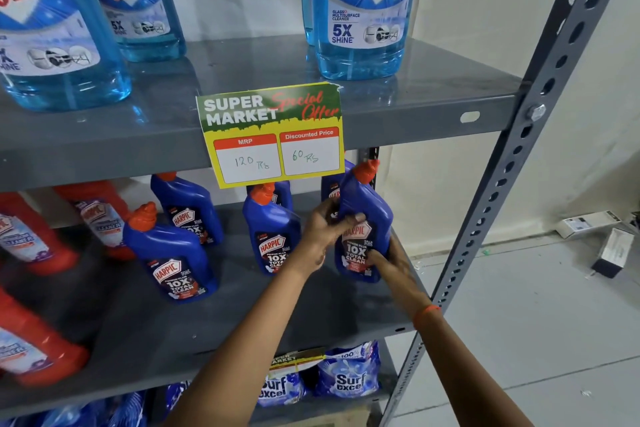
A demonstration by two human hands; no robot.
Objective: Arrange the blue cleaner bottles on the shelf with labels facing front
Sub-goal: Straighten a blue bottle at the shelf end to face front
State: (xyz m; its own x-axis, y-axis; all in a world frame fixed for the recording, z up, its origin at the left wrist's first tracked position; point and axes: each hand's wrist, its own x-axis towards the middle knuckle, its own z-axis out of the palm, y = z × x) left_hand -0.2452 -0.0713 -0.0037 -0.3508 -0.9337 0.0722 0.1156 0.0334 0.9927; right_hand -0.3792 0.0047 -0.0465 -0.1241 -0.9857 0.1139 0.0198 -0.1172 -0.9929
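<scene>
Several dark blue cleaner bottles with orange caps stand on the middle grey shelf (242, 329). The rightmost front bottle (367, 204) is gripped by both hands, label facing front. My left hand (323, 229) wraps its left side near the label top. My right hand (389, 262) holds its lower right side. Another blue bottle (272, 236) stands just left of it, label forward. Further left are a front bottle (169, 253) and one behind it (188, 208), both labels forward. More blue bottles (329, 189) stand at the back, partly hidden.
Red cleaner bottles (100, 215) fill the shelf's left side. Light blue glass-cleaner bottles (363, 10) stand on the shelf above, where a yellow price card (273, 139) hangs. Detergent packets (349, 374) lie below. The perforated upright post (512, 163) is at right; boxes (585, 224) lie on the floor.
</scene>
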